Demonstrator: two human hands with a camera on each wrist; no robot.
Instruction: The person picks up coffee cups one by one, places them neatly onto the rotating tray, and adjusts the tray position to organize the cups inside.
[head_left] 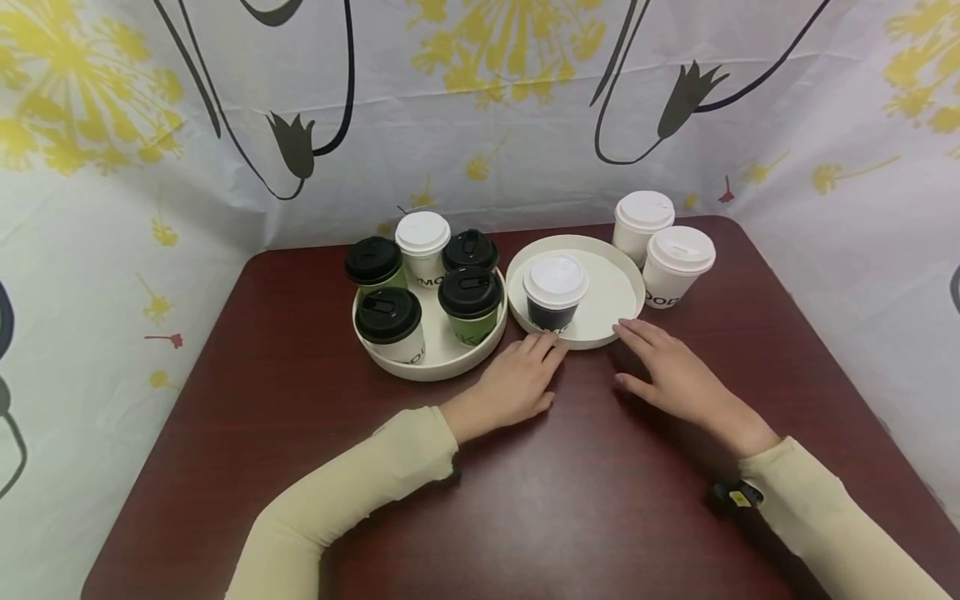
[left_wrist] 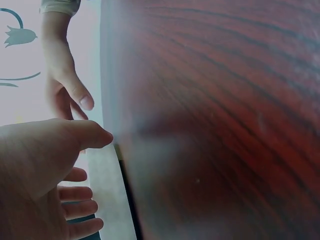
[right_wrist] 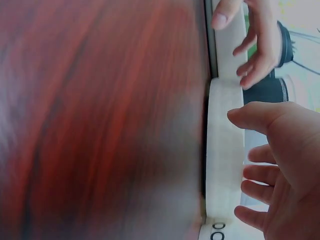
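My left hand [head_left: 519, 379] reaches to the front rim of a round cream tray [head_left: 611, 287], its fingers nearly straight. Just behind those fingertips, a dark paper cup with a white lid [head_left: 555, 287] stands upright in that tray. At the tray's right front edge is my right hand [head_left: 671, 375], fingers extended and thumb apart. Whether the fingertips of either hand press on the rim, I cannot tell. In the right wrist view, the tray's side wall [right_wrist: 225, 155] runs beside the right hand [right_wrist: 290, 165]. The left hand [left_wrist: 45, 165] holds nothing in the left wrist view.
Left of it, a second round tray [head_left: 431, 371] bears several lidded cups, among them a green cup with a black lid [head_left: 470, 308]. Two white cups [head_left: 678, 262] [head_left: 643, 221] stand on the dark red table [head_left: 525, 508] to the right. A patterned curtain [head_left: 480, 167] hangs behind.
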